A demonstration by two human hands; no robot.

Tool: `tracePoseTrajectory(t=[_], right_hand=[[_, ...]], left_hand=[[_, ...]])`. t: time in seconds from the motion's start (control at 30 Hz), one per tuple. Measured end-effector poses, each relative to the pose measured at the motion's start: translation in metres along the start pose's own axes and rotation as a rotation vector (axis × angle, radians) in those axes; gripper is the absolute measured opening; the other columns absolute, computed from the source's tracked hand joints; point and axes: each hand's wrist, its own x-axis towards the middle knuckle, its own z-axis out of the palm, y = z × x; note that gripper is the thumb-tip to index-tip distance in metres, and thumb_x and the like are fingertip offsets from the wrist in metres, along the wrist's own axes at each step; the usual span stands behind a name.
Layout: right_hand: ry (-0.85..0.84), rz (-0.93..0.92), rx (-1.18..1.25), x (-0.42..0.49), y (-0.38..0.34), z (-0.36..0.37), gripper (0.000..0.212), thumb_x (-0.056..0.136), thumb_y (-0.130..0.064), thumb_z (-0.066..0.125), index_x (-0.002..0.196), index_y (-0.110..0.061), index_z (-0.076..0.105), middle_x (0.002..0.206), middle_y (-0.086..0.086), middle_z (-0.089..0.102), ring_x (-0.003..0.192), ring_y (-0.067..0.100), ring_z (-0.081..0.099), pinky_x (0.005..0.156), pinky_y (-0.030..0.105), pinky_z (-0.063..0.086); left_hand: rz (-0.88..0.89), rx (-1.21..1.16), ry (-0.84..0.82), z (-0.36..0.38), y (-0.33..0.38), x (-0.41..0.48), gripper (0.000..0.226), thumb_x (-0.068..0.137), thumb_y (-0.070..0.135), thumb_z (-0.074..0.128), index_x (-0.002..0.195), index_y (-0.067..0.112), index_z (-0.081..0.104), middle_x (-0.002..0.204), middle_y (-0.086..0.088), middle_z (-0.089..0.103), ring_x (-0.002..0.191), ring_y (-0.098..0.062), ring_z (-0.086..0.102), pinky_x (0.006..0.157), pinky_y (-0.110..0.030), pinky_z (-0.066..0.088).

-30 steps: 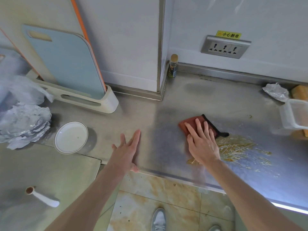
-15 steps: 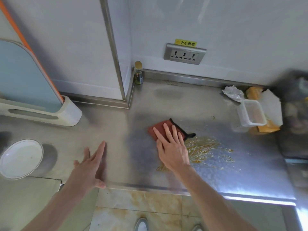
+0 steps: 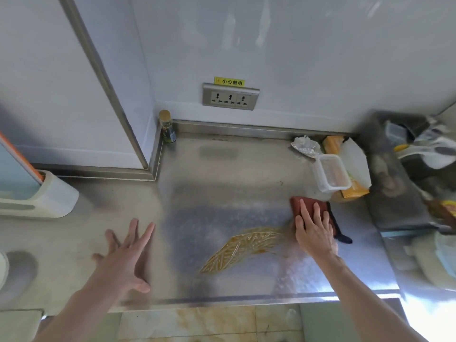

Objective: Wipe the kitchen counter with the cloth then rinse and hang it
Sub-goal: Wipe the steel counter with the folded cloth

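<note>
Head view, looking down on a steel tabletop (image 3: 222,169) set into a wall corner. Pressing a dark red cloth (image 3: 309,204) flat onto it with the right hand (image 3: 315,234); fingers (image 3: 304,213) straight and slightly spread on top, pinning rather than gripping, nothing curled round the fabric. Placed toward the right of the tabletop, just right of an amber, streaky spill (image 3: 244,245), with a black edge strip (image 3: 341,234) lying out beside the wrist. Left hand (image 3: 125,255) low over bare steel, well left of the spill; cannot tell whether touching. Fingers (image 3: 145,233) wide and empty. Just beyond the cloth, a clear plastic tub (image 3: 332,172) against an orange packet (image 3: 354,192), with crumpled foil (image 3: 306,145) behind. Farther back, a small bottle (image 3: 167,127) in the corner and a wall socket (image 3: 230,96) above.

Probably mid-wipe, with most of the spill not yet lifted. Several ways to go wrong from here:
- Smearing the sticky stuff thinner and wider instead of picking it up, if dragged flat or with the cloth already loaded.
- Losing the cloth from under an open palm, since held by pressure alone.
- Knocking the tub on a stroke away from the body.
- Pushing residue over the front edge onto the floor tiles (image 3: 197,322).
- Sliding the left palm into the mess.
</note>
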Motion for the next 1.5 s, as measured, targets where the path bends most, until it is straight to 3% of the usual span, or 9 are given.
tracePoseTrajectory(t=[0.33, 0.53, 0.67, 0.77, 0.97, 1.07, 1.17, 1.37, 1.5], right_hand=[[0.018, -0.080, 0.003, 0.049, -0.085, 0.009, 0.059, 0.109, -0.038, 0.019, 0.165, -0.032, 0.003, 0.175, 0.007, 0.001, 0.160, 0.035, -0.002, 0.128, 0.051, 0.004], [0.016, -0.499, -0.037, -0.014, -0.166, 0.051, 0.057, 0.106, -0.037, 0.032, 0.162, -0.038, 0.025, 0.172, 0.007, 0.020, 0.158, 0.038, 0.015, 0.126, 0.049, 0.012], [0.032, -0.696, -0.007, -0.065, -0.117, 0.066, 0.051, 0.106, -0.038, 0.036, 0.156, -0.048, 0.033, 0.169, -0.006, 0.030, 0.158, 0.024, 0.020, 0.128, 0.040, 0.017], [0.099, -0.524, -0.017, -0.043, -0.051, 0.046, 0.052, 0.107, -0.043, 0.030, 0.157, -0.054, 0.024, 0.170, -0.010, 0.025, 0.159, 0.020, 0.018, 0.127, 0.037, 0.020], [0.035, -0.036, 0.033, -0.001, 0.082, -0.005, 0.047, 0.099, -0.061, -0.002, 0.146, -0.069, -0.008, 0.174, -0.004, 0.014, 0.160, 0.029, 0.011, 0.128, 0.053, 0.016], [0.031, 0.048, 0.072, -0.030, 0.092, 0.003, 0.055, 0.102, -0.050, 0.004, 0.156, -0.055, -0.002, 0.174, 0.001, 0.010, 0.160, 0.032, 0.007, 0.126, 0.054, 0.014], [0.025, -0.001, 0.059, -0.059, 0.047, 0.022, 0.062, 0.100, -0.047, 0.001, 0.162, -0.046, 0.003, 0.174, 0.003, 0.009, 0.160, 0.034, 0.007, 0.125, 0.056, 0.015], [0.064, -0.402, 0.069, -0.119, -0.106, 0.080, 0.057, 0.098, -0.037, 0.041, 0.155, -0.040, 0.041, 0.163, 0.006, 0.042, 0.150, 0.036, 0.039, 0.121, 0.051, 0.031], [0.018, -0.696, 0.024, -0.167, -0.140, 0.099, 0.054, 0.101, -0.036, 0.044, 0.154, -0.046, 0.037, 0.168, -0.003, 0.032, 0.156, 0.026, 0.027, 0.127, 0.044, 0.019]], left_hand=[[-0.008, 0.054, 0.047, 0.006, 0.003, 0.007, 0.152, 0.054, 0.055, 0.089, 0.149, 0.051, -0.029, 0.165, 0.012, -0.026, 0.139, -0.038, 0.010, 0.091, -0.047, 0.048], [-0.012, 0.021, 0.058, 0.008, 0.001, 0.006, 0.156, 0.050, 0.051, 0.090, 0.143, 0.053, -0.034, 0.165, 0.015, -0.025, 0.138, -0.033, 0.010, 0.085, -0.042, 0.045], [-0.003, -0.028, 0.079, 0.008, 0.001, 0.006, 0.155, 0.049, 0.049, 0.091, 0.139, 0.055, -0.036, 0.166, 0.017, -0.024, 0.137, -0.031, 0.010, 0.082, -0.040, 0.040], [0.008, -0.075, 0.085, 0.014, -0.007, 0.011, 0.160, 0.039, 0.047, 0.091, 0.139, 0.064, -0.033, 0.168, 0.016, -0.018, 0.131, -0.030, 0.020, 0.083, -0.043, 0.047], [0.021, -0.115, 0.048, 0.033, -0.025, 0.026, 0.164, 0.022, 0.044, 0.089, 0.140, 0.071, -0.022, 0.169, 0.015, -0.010, 0.130, -0.037, 0.030, 0.088, -0.048, 0.051], [0.009, -0.093, 0.044, 0.020, -0.013, 0.017, 0.165, 0.030, 0.044, 0.093, 0.140, 0.068, -0.028, 0.169, 0.013, -0.012, 0.134, -0.036, 0.027, 0.084, -0.049, 0.052], [-0.010, -0.051, 0.044, 0.008, 0.000, 0.009, 0.159, 0.045, 0.047, 0.095, 0.141, 0.058, -0.032, 0.168, 0.012, -0.020, 0.139, -0.037, 0.020, 0.084, -0.052, 0.050], [-0.023, 0.010, 0.029, 0.000, 0.006, 0.004, 0.157, 0.049, 0.052, 0.093, 0.143, 0.054, -0.033, 0.166, 0.011, -0.022, 0.135, -0.035, 0.017, 0.087, -0.054, 0.049], [-0.021, 0.007, 0.031, 0.000, 0.004, 0.003, 0.156, 0.051, 0.050, 0.093, 0.140, 0.057, -0.034, 0.167, 0.011, -0.023, 0.140, -0.039, 0.014, 0.092, -0.058, 0.048]])
